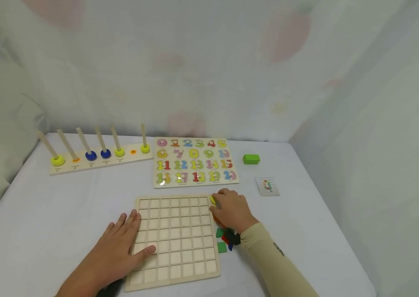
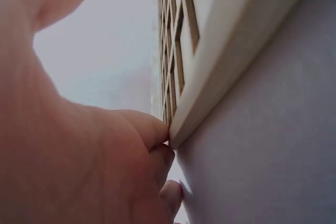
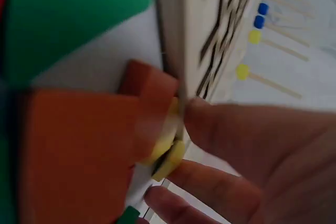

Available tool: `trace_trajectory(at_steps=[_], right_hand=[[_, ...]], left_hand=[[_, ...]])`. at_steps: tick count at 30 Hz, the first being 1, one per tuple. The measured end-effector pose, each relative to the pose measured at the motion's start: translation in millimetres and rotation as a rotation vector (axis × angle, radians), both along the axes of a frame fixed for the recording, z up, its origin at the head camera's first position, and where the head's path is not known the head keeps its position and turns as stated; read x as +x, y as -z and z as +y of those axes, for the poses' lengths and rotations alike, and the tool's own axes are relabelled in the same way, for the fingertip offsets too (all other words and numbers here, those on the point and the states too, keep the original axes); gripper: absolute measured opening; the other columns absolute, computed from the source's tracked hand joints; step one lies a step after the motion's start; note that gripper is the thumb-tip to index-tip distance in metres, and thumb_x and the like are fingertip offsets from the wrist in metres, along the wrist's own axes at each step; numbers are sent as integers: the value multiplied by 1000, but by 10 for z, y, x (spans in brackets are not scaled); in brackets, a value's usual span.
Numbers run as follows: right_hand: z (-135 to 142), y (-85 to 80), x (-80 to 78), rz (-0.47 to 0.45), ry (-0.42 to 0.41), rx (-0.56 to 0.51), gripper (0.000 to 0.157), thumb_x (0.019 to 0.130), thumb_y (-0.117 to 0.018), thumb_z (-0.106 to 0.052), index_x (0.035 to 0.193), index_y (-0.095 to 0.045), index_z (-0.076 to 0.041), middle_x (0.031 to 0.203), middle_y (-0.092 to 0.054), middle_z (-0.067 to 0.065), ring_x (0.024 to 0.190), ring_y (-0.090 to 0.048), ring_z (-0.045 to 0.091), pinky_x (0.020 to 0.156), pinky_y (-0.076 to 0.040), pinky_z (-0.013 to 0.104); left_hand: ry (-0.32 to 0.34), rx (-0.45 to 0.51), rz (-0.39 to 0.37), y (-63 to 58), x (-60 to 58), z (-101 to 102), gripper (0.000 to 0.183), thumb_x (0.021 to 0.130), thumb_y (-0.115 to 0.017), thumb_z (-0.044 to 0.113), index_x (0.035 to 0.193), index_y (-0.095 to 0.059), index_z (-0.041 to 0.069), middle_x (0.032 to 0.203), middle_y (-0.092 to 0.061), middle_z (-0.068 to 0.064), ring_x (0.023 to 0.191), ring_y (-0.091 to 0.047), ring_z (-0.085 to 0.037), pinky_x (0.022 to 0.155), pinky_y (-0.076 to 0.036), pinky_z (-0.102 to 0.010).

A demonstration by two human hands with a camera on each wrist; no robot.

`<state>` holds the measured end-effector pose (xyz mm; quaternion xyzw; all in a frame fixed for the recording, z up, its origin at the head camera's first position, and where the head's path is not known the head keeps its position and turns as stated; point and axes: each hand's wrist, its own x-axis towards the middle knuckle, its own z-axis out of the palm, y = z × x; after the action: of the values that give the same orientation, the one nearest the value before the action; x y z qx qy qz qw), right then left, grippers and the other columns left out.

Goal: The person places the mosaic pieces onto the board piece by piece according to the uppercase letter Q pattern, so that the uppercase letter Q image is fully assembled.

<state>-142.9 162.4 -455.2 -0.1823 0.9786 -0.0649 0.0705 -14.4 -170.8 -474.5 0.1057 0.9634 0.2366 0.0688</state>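
A pale wooden grid board [image 1: 215, 264] lies on the white table with bare squares. My left hand [image 1: 114, 247] rests across its left edge, fingers straight and thumb over the grid; in the left wrist view the fingers touch the board's side [image 2: 210, 82]. At the upper right corner of the board, my right hand [image 1: 233, 210] reaches down with thumb and index finger apart. A small yellow block [image 3: 170, 163] touches the index fingertip, while the thumb is beside the board's rim. Orange blocks [image 3: 79, 150] and a green block [image 3: 84, 19] lie along the right side, partly under the hand.
Behind the board lies a number puzzle [image 1: 196, 161]. A peg stand [image 1: 98, 161] with yellow and blue rings stands at the back left. To the right are a green block [image 1: 251, 159] and a small picture card [image 1: 267, 186]. White cloth walls [image 1: 194, 82] enclose the table.
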Motion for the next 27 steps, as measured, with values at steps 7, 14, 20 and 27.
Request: trace_trajectory(at_steps=[7, 14, 20, 27], right_hand=[[-137, -12, -83, -114, 75, -148, 23, 97, -81, -38, 111, -83, -19, 112, -75, -2, 93, -67, 19, 78, -58, 40], [48, -171, -69, -201, 178, -193, 23, 96, -83, -27, 115, -82, -15, 112, -74, 1, 99, -67, 20, 88, -58, 43], [55, -221, -43, -223, 187, -201, 12, 96, -83, -26, 100, -78, -16, 95, -70, -2, 80, -62, 16, 74, -55, 37], [0, -181, -48, -193, 177, -179, 24, 99, -79, -29, 118, -79, -14, 97, -71, -1, 79, -62, 15, 71, -55, 36]], left_hand=[[-48, -39, 25, -40, 145, -34, 107, 99, -51, 78, 160, -39, -8, 168, -34, -25, 154, -28, -51, 120, -24, -71], [-30, -56, 50, -122, 31, 99, 102, 101, -50, 76, 162, -39, -6, 169, -35, -22, 155, -30, -48, 122, -25, -68], [-28, -76, 5, -205, 35, 115, 101, 101, -51, 75, 162, -38, -5, 170, -33, -22, 155, -29, -48, 122, -25, -67], [-37, -82, -14, -255, 84, 80, 100, 101, -53, 73, 162, -38, -6, 169, -34, -23, 154, -31, -48, 122, -26, -67]])
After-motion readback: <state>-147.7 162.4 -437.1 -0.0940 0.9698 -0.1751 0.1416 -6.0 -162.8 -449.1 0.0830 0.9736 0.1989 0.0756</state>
